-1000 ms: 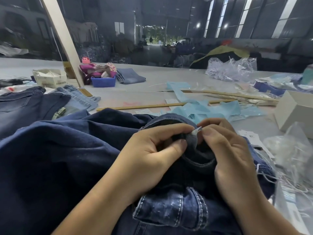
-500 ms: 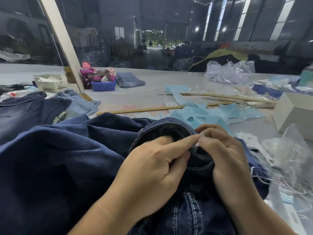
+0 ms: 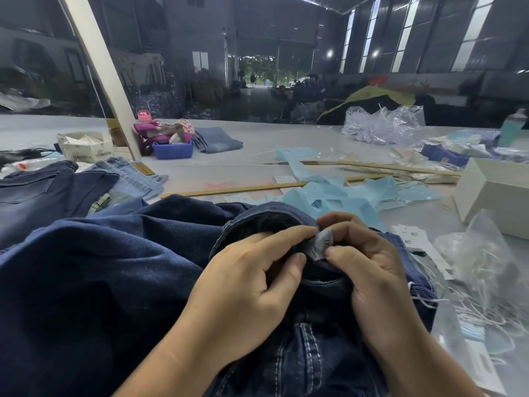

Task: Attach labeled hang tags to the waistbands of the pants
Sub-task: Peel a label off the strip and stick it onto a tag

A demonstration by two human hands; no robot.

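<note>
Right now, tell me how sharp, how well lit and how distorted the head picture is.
Head view: wide-angle bending bows the white post and the table edge; the hands and small label are sharp and evenly lit, its print too small to read; the hall behind is dark, with glaring wall lamps; the plastic bags at right look smeared.

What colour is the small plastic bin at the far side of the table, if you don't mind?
The plastic bin is blue, seen in the head view.

grey table (image 3: 257,150), jeans (image 3: 86,267), blue bin (image 3: 173,151)
</note>
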